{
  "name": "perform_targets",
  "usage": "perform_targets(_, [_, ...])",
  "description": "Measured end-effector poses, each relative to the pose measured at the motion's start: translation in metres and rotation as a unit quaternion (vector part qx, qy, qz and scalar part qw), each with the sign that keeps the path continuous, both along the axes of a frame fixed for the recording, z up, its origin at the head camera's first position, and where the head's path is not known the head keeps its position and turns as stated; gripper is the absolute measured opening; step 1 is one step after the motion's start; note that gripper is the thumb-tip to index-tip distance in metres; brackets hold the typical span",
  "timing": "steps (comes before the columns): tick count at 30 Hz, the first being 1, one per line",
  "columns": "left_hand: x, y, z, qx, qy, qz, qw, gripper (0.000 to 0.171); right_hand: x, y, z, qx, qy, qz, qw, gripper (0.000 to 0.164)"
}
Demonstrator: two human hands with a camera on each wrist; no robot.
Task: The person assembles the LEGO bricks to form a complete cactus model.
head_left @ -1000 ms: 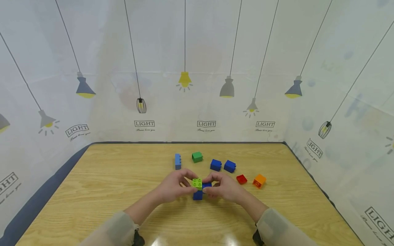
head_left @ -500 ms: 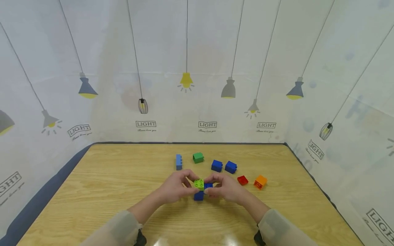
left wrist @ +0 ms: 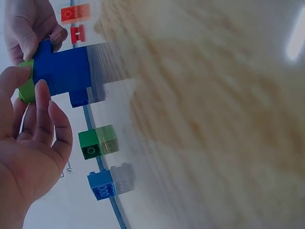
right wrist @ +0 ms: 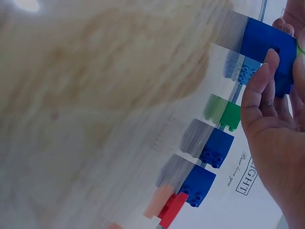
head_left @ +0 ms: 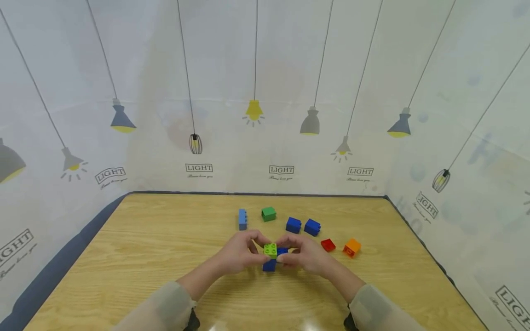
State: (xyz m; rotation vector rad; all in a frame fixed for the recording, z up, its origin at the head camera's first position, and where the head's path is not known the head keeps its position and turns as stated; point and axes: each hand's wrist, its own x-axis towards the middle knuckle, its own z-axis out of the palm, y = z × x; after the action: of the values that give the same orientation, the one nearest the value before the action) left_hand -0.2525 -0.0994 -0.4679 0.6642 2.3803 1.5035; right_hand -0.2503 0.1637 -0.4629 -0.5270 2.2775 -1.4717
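Head view first, and we begin at the left of the desk (head_left: pixel 165 230), where the left hand (head_left: pixel 240 253) curves in, its thumb and fingertips closed to about the width of one small block: they pinch the lime block (head_left: pixel 270 250). Just beyond that hand lies the pale blue block (head_left: pixel 242 219), and a little to its right the green block (head_left: pixel 268 214). At the middle, the lime block tops an upright stack (left wrist: pixel 69 71), with the lower blue block (head_left: pixel 269 266) showing beneath it; in the left wrist view the stack seems to stand on the desk. Directly right of the lime block juts the studded blue block (head_left: pixel 283 251), pinched by the right hand (head_left: pixel 306 253), which is closed about as narrowly; we cannot tell whether this block is pressed fully home. We judge these pieces to be light, stiff plastic, smooth enough to slip a little but hardly fragile. We would take hold by opposite flat walls, fingertips off the studs, and steady the stack low, since a sideways push could tip or split it. Beyond the right hand lie the first loose blue block (head_left: pixel 293 225) and second loose blue block (head_left: pixel 312 227), then the red piece (head_left: pixel 328 245) and, last, the orange block (head_left: pixel 352 247)
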Motion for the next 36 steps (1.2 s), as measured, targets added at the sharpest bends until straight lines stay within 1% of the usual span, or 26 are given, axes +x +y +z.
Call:
perform_targets(10, [-0.0039, -0.0028, -0.0025, 0.004, -0.006, -0.004, 1.0000, 0.026, -0.0009, -0.0010, -0.0023, -0.016, -0.018, -0.010, 1.000, 0.030])
perform_targets(15, [-0.0053, -0.0030, -0.0019, 0.009, -0.008, -0.007, 0.9999, 0.026, -0.0019, -0.0011, -0.0033, -0.017, -0.015, -0.007, 1.000, 0.029])
perform_targets(20, [-0.0065, -0.0033, -0.0019, 0.001, -0.003, -0.006, 1.0000, 0.026, -0.0029, -0.0008, -0.0041, -0.017, -0.013, -0.002, 1.000, 0.028])
perform_targets(24, [-0.0069, -0.0035, -0.0008, -0.004, -0.008, -0.005, 0.9999, 0.026, -0.0026, -0.0009, -0.0035, -0.016, -0.011, 0.001, 1.000, 0.028])
perform_targets(33, [-0.0076, -0.0041, -0.0012, -0.014, -0.005, 0.003, 0.9999, 0.026, -0.0020, -0.0024, -0.0014, 0.000, -0.005, -0.003, 1.000, 0.030])
perform_targets(36, [-0.0076, -0.0038, -0.0005, -0.013, -0.004, 0.001, 0.9999, 0.027, -0.0017, -0.0020, -0.0017, 0.001, -0.003, -0.006, 1.000, 0.030])
